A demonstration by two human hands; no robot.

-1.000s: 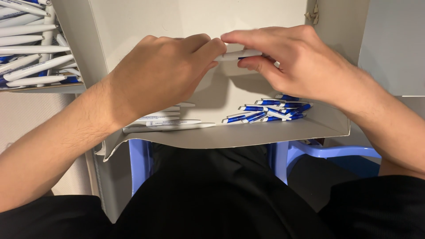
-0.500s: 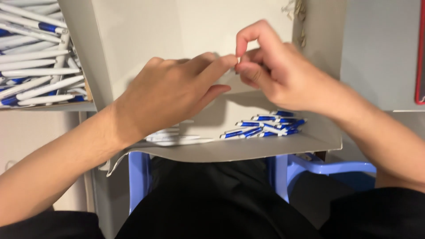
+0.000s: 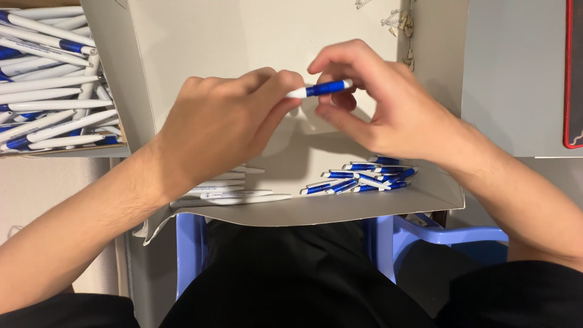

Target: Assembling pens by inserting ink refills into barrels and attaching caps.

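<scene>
Your left hand (image 3: 225, 124) and right hand (image 3: 382, 106), pinched shut, now hold one blue-and-white plastic pen (image 3: 320, 89) level above the grey cardboard tray's (image 3: 316, 209) near edge, lifted since a moment ago.
</scene>
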